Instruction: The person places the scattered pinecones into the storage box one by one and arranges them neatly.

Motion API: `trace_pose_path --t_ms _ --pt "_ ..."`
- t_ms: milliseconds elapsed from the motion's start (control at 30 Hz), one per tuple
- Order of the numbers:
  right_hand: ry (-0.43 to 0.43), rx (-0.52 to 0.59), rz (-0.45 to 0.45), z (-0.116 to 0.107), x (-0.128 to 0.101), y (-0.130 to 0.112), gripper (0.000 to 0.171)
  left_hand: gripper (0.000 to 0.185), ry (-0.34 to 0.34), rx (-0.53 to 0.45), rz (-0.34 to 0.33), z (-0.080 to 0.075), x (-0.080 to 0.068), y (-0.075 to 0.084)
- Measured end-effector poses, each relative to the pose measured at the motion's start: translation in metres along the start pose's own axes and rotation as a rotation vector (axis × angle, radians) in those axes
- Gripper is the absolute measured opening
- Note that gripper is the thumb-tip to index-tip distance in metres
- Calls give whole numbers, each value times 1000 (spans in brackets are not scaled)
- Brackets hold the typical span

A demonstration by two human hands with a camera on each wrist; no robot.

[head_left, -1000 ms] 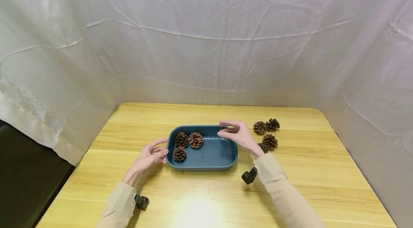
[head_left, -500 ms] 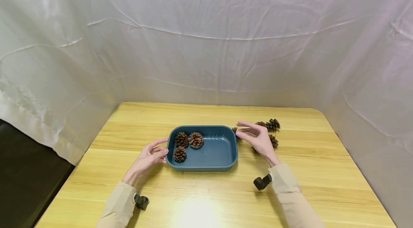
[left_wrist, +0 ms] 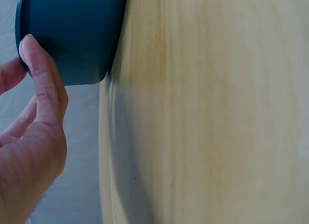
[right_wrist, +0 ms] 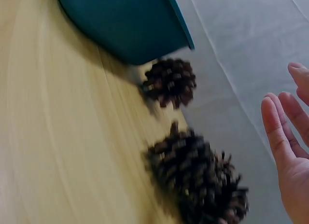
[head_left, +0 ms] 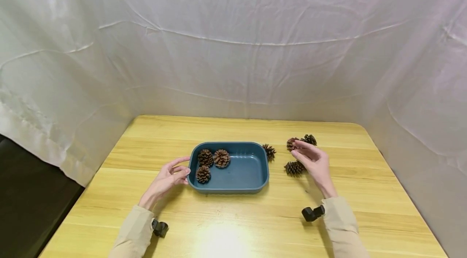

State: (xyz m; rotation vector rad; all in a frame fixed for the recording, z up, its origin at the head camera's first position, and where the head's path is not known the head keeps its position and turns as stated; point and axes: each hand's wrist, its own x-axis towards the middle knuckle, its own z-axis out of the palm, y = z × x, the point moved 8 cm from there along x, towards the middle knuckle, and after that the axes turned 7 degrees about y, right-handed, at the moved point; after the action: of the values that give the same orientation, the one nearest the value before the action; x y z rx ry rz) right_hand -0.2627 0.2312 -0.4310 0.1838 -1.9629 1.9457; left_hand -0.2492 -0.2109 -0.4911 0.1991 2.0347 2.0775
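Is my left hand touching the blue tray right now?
Touching. The left wrist view shows the left hand's fingertip pressed flat against the tray's outer wall, no gap between them; the head view agrees.

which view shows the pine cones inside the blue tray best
The head view: all three pine cones lie in plain sight in the left end of the blue tray. Both wrist views catch only the tray's outer wall, not its contents.

Wooden table [head_left: 233, 217], pale yellow grain running left to right, rounded far corners; a bright glare patch on its near edge. Wrinkled white sheeting [head_left: 233, 47] hangs behind and along both sides, creased in long folds. Dark floor or furniture [head_left: 25, 205] shows at lower left, below the sheet.
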Motion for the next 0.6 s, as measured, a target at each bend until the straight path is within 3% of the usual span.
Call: trace_pose_path --t_ms 300,600 --pt "45 -15 42 -30 -9 10 46 61 1 1 -2 0 -1 1" --pt "7 -109 92 -42 -22 27 48 61 4 -1 -4 0 0 0"
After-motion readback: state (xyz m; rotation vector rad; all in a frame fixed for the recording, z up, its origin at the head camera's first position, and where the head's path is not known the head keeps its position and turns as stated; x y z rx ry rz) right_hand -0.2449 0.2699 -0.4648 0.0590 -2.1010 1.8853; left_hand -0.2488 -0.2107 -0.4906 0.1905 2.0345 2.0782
